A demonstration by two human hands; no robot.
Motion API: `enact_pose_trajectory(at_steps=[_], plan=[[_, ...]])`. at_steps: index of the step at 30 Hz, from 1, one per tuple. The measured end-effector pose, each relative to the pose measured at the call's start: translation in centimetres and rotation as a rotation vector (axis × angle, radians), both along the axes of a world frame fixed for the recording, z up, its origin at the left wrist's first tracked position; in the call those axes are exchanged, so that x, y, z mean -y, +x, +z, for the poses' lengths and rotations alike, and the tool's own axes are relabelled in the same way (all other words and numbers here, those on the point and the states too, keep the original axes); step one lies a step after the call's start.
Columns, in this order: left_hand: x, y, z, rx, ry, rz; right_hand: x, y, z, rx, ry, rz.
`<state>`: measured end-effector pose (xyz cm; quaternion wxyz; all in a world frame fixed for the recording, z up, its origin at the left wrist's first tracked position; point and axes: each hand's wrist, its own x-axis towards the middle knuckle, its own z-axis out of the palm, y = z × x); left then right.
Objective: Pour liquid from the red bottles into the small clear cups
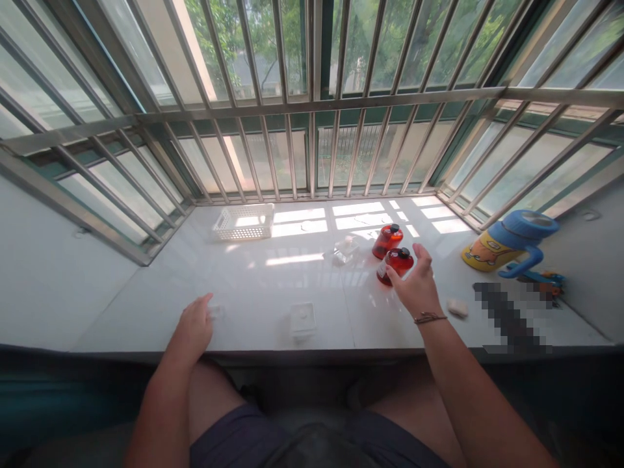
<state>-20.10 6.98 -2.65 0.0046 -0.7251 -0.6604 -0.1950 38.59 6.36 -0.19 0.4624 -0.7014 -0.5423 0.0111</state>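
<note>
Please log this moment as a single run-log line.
right hand: open at nearer red bottle, contact unclear | left hand: beside small clear object | farther red bottle: standing | white basket: on counter

Two translucent bottles, the rear one (385,244) and the front one (400,262), are amber-red with black caps (404,252); the front one bears a pale label (382,270). The desk (253,286) is glossy white, patterned with bright rectangles of sunlight. The basket (224,224) is white with a perforated lattice, the small square box (303,317) whitish. The insulated flask (480,250) pairs a yellow body bearing an orange cartoon figure with a blue lid (524,227) and handle (524,263). The bracelet (429,318) is brown, the shorts (234,435) dark purplish navy, the window bars (361,153) silver-grey.
</note>
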Motion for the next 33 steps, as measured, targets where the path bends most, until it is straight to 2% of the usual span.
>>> enact_pose_trajectory(at_steps=[4,8,12,15,17,19,21,23,27,33], plan=[[-0.6,-1.0,-1.5,-0.097,-0.094,-0.007,2.0,-2.5,0.9,0.098,0.155,-0.044],[-0.7,-1.0,-1.6,-0.143,-0.106,-0.003,4.7,-6.6,0.5,0.160,0.256,0.125],[-0.6,-0.9,-0.1,-0.109,-0.081,-0.002,6.6,-9.5,-1.1,0.158,0.242,0.288],[0.2,1.4,1.9,0.124,-0.004,0.016,7.5,-10.9,-2.3,0.140,0.223,0.339],[1.1,4.5,3.3,0.415,0.054,0.073,8.0,-11.5,-2.8,0.118,0.214,0.358],[2.2,8.4,4.4,0.819,0.103,0.017,8.3,-12.1,-3.0,0.098,0.206,0.368],[3.2,12.4,5.2,1.163,0.043,-0.077,8.5,-12.5,-2.9,0.083,0.205,0.374],[4.0,15.7,5.6,1.350,-0.058,-0.135,8.6,-12.8,-2.8,0.075,0.205,0.374],[4.6,19.6,5.6,1.499,-0.192,-0.217,9.0,-13.0,-2.4,0.072,0.201,0.374],[4.4,21.6,4.7,1.533,-0.233,-0.246,9.5,-12.7,-2.7,0.062,0.177,0.374]])
